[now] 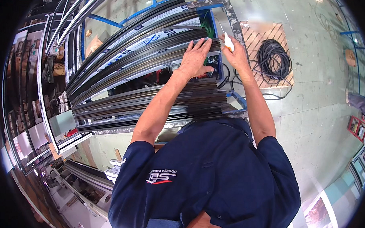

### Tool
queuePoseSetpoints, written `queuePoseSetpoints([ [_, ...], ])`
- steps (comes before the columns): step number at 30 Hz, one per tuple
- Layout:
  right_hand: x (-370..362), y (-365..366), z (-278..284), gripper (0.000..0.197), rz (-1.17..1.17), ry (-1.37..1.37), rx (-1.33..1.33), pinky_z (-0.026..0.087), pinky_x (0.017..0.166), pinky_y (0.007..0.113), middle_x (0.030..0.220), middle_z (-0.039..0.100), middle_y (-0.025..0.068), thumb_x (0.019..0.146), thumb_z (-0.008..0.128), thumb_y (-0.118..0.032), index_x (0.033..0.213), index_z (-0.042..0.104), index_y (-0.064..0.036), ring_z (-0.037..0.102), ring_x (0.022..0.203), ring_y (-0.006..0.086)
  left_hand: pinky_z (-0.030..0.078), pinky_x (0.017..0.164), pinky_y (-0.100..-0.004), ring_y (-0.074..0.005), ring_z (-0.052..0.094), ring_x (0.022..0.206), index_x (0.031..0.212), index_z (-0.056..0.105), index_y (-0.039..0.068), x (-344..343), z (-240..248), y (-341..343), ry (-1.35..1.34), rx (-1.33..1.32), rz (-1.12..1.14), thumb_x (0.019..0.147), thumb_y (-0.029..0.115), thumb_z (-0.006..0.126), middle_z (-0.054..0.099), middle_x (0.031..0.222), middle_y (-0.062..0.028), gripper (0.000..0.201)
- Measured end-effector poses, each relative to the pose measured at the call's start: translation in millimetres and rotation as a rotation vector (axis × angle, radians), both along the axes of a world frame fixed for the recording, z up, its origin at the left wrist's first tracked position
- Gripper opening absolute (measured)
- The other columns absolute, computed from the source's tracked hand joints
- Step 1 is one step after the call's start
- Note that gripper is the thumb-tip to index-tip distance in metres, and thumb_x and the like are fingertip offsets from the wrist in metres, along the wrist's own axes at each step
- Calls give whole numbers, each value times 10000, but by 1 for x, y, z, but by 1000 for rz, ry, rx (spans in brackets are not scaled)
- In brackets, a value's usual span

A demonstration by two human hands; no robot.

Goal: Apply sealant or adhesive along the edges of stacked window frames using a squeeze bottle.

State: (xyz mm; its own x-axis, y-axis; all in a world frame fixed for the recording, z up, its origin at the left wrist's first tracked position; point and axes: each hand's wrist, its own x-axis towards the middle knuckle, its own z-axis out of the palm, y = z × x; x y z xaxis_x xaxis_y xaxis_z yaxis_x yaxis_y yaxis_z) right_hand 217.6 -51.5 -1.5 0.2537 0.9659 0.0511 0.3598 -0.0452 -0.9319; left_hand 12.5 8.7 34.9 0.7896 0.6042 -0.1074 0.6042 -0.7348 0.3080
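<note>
My left hand (pixel 195 58) lies flat with its fingers spread over the right ends of a row of long dark profiles (pixel 152 52). Beside it, at those same ends, my right hand (pixel 238 57) is closed around a small white bottle (pixel 228 42) with a pointed tip and an orange part low on it. The bottle's lower portion is hidden by my fingers. Nearer to my body lies a second bundle of dark profiles (pixel 159 100), below my left forearm. White strips with blue marks show between some of the far profiles.
A blue metal rack (pixel 133 20) stands around the profiles. To the right, a coil of black cable (pixel 275 59) rests on a slatted wooden pallet (pixel 248 32), with loose loops trailing toward the rack. Tall metal frames (pixel 44 89) stand at the left. A red box (pixel 356 128) is at the far right.
</note>
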Motion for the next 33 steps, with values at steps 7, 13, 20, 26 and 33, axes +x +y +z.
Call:
queuePoseSetpoints([
  [7,2,10,3,513,-62,-417,30,549,853,488,1014,679,194,825,685,-275,1321,678,-145,679,939,409,241,1263,-531,-326,331,1530,1596,284,1,7,4,4,-45,14,-20,703,398,910,419,1615,-146,1161],
  [13,2,7,6,407,-96,-459,62,538,780,560,919,696,209,755,678,-310,1121,714,-135,673,893,441,243,1262,-514,-373,343,1512,1580,291,-26,15,11,-1,-193,-42,-16,647,257,924,432,1574,-225,1163],
  [20,-6,1,-5,504,-57,-432,16,498,766,563,911,660,204,778,673,-327,1247,700,-143,644,875,435,267,1250,-488,-405,336,1507,1584,249,-62,3,1,-4,-137,-83,-36,657,263,938,402,1589,-253,1200],
  [26,2,-5,4,509,-61,-395,-28,475,829,539,956,649,207,823,645,-312,1295,681,-127,619,950,422,263,1250,-499,-397,322,1518,1588,241,-56,10,-7,2,-110,-79,-87,674,337,938,388,1603,-250,1214],
  [33,3,-2,8,562,-18,-379,-53,463,847,512,950,651,188,807,632,-354,1307,676,-101,608,950,403,284,1238,-500,-391,322,1521,1589,244,-45,10,-6,3,-76,-58,-70,673,352,943,380,1610,-246,1219],
])
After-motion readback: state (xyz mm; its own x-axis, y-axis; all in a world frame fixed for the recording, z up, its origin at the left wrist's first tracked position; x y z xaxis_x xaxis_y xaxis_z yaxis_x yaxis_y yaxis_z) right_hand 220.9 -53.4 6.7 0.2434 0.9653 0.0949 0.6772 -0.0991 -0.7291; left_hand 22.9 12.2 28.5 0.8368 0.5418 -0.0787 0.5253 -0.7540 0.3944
